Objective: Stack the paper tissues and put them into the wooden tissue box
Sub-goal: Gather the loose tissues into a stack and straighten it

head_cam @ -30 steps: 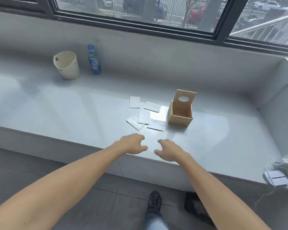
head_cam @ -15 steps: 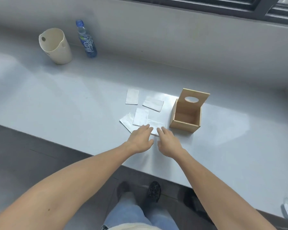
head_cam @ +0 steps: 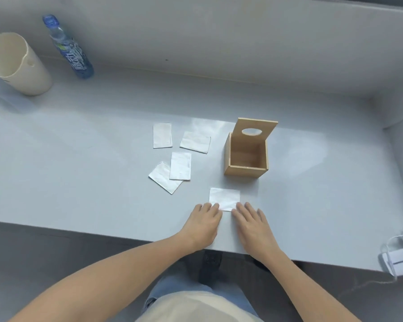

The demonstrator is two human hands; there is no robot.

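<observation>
Left hand (head_cam: 201, 225): I see it palm down, fingers straight and close together, tips forward. Right hand (head_cam: 251, 225): same pose, flat, fingers slightly spread. The two lie side by side, thumbs inward, a narrow gap between them. Both forearms bare, stretched forward, converging from the lower corners.

Blue drink bottle (head_cam: 71, 52) is showing white Chinese characters down its label, too blurred to read; nothing else lettered.

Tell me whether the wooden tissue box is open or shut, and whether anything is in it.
Open and empty: the wooden tissue box has its lid standing upright at the back, and the bare wooden floor shows inside.
</observation>
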